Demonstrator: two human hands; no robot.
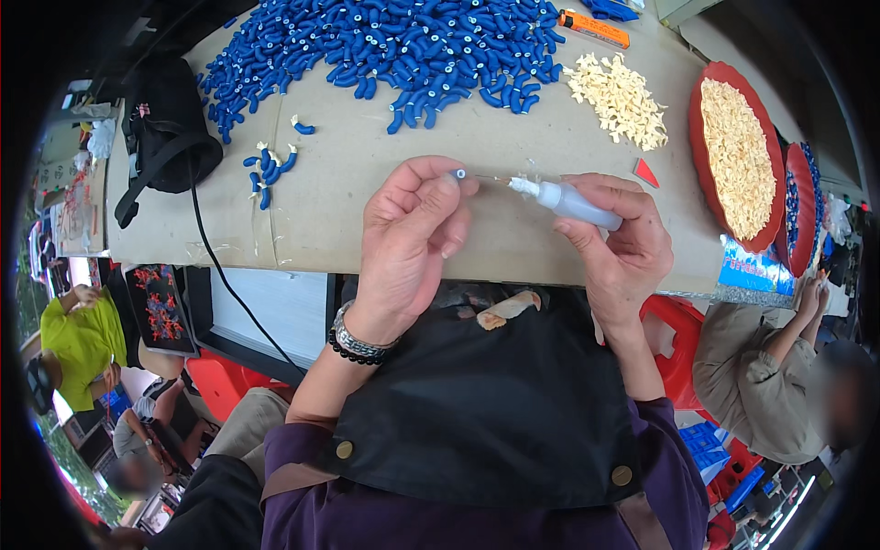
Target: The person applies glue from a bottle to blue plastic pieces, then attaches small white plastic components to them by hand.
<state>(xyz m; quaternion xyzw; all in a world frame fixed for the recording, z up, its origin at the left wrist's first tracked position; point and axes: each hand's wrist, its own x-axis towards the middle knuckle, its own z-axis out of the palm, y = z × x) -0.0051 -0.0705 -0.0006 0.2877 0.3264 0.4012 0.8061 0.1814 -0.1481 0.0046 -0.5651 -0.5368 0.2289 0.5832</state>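
Between the thumb and fingers of my left hand (417, 225) is a small blue curved piece (459, 173), its pale end turned toward the right; most of it is hidden by the fingers. My right hand (623, 229) grips a translucent glue bottle (587, 206) lying nearly sideways. White residue clings to its neck, and its thin needle tip reaches left, close to the blue piece; I cannot tell whether they touch. On the table left of my hands lie several blue pieces (266, 170) with cream bits attached.
A big heap of blue curved pieces (394, 46) covers the far table. Cream pieces form a pile (619, 101) near an orange box (594, 28) and a red tray (701, 156). A black bag (170, 137) with a cord stands left. Other people sit at both sides.
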